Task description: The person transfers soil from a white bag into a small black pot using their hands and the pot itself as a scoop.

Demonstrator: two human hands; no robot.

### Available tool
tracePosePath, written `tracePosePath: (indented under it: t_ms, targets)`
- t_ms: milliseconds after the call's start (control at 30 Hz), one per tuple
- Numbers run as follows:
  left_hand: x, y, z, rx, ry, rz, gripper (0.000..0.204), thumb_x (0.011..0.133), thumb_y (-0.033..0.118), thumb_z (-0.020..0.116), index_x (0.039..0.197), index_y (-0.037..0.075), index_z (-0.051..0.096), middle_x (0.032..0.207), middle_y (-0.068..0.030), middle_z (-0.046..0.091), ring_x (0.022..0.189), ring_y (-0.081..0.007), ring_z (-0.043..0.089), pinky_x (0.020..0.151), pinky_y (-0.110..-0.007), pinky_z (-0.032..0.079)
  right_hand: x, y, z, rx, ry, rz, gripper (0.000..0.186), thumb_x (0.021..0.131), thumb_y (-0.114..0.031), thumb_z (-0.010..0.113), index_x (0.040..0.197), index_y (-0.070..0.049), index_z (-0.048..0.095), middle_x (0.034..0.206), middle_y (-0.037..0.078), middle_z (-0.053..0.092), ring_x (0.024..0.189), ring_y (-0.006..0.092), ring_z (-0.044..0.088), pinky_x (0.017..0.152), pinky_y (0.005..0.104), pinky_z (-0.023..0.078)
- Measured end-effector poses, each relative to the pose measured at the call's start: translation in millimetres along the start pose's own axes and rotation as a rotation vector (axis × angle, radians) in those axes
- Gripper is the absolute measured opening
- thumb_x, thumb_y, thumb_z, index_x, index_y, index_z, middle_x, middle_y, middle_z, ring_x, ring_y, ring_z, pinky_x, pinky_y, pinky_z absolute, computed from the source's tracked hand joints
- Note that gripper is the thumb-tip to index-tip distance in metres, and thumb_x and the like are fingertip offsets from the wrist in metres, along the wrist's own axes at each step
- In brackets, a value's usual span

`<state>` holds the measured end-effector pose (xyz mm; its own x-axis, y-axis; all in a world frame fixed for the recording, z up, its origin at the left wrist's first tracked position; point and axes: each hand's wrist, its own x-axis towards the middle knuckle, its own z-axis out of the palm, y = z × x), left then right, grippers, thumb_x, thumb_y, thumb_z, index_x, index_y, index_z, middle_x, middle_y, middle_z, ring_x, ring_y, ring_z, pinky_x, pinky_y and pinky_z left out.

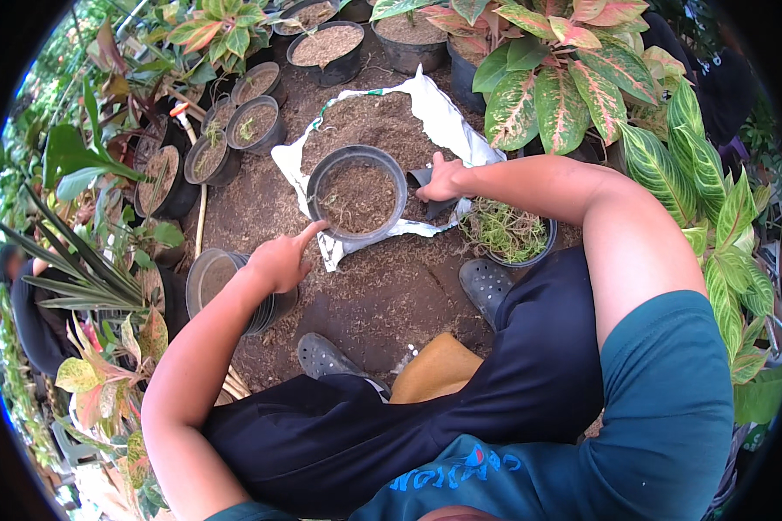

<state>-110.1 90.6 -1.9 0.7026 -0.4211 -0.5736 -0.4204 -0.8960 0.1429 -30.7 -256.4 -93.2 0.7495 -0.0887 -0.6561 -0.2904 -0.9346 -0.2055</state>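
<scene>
A round black plastic pot (314, 186), filled with brown soil mix (356, 195), stands on an opened white sack (443, 108) with more of the mix on it. My left hand (280, 260) is at the pot's near-left side, its index finger stretched to the rim and the other fingers loosely bent, holding nothing. On the pot's right, my right hand (445, 179) grips a dark, curved piece that looks like a plastic scoop or small pot (432, 205); its lower part rests at the soil. My right fingers partly hide it.
Stacked empty pots (210, 276) stand by my left forearm. A pot of green cuttings (513, 233) sits below my right forearm. Small soil-filled pots (256, 124) line the far left, beside a pale pole (202, 221). Leafy plants (569, 87) crowd the far right.
</scene>
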Motion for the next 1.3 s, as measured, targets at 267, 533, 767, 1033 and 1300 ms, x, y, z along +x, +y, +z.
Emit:
tracePosePath:
  t_ms: [267, 533, 767, 1033, 1300]
  targets:
    - [3, -7, 7, 0.008, 0.056, 0.059, 0.084, 0.093, 0.016, 0.067, 0.163, 0.026, 0.022, 0.089, -0.0225, 0.074, 0.090, -0.0455, 0.072, 0.083, -0.056, 0.056, -14, 18, 6, 0.403, -0.102, -0.074, 0.084, 0.083, -0.042, 0.075, 0.140, 0.002, 0.032, 0.133, 0.024, 0.058, 0.115, 0.0315, 0.065, 0.083, 0.0383, 0.063]
    - [1, -4, 7, 0.045, 0.028, 0.061, 0.084, 0.094, 0.018, 0.067, 0.164, 0.025, 0.023, 0.092, -0.0229, 0.075, 0.094, -0.0455, 0.072, 0.086, -0.055, 0.057, -26, 14, 3, 0.643, -0.167, -0.171, 0.086, 0.086, -0.038, 0.074, 0.146, 0.003, 0.027, 0.136, 0.018, 0.053, 0.120, 0.0241, 0.060, 0.087, 0.0364, 0.063]
    - [0, 6, 13, 0.029, -0.056, 0.041, 0.085, 0.093, 0.020, 0.069, 0.165, 0.027, 0.024, 0.147, -0.0275, 0.052, 0.123, -0.0476, 0.062, 0.105, -0.053, 0.052, -21, 28, -10, 0.723, -0.142, -0.213, 0.093, 0.086, -0.036, 0.076, 0.148, 0.010, 0.024, 0.148, 0.026, 0.047, 0.129, 0.0324, 0.058, 0.094, 0.0396, 0.062]
    - [-7, 16, 12, 0.107, 0.034, 0.062, 0.089, 0.091, 0.020, 0.070, 0.165, 0.027, 0.021, 0.138, -0.0248, 0.055, 0.115, -0.0485, 0.065, 0.098, -0.055, 0.055, -27, 26, -47, 0.761, 0.085, -0.239, 0.093, 0.083, -0.044, 0.075, 0.145, 0.008, 0.031, 0.135, 0.024, 0.058, 0.114, 0.0290, 0.067, 0.087, 0.0365, 0.063]
    - [2, 7, 7, 0.190, 0.069, 0.104, 0.083, 0.092, 0.024, 0.069, 0.164, 0.018, 0.027, 0.142, -0.0182, 0.056, 0.119, -0.0409, 0.066, 0.098, -0.053, 0.055, -38, -3, -66, 0.872, 0.250, -0.336, 0.074, 0.087, -0.045, 0.078, 0.135, -0.003, 0.041, 0.133, 0.021, 0.056, 0.116, 0.0273, 0.063, 0.084, 0.0425, 0.060]
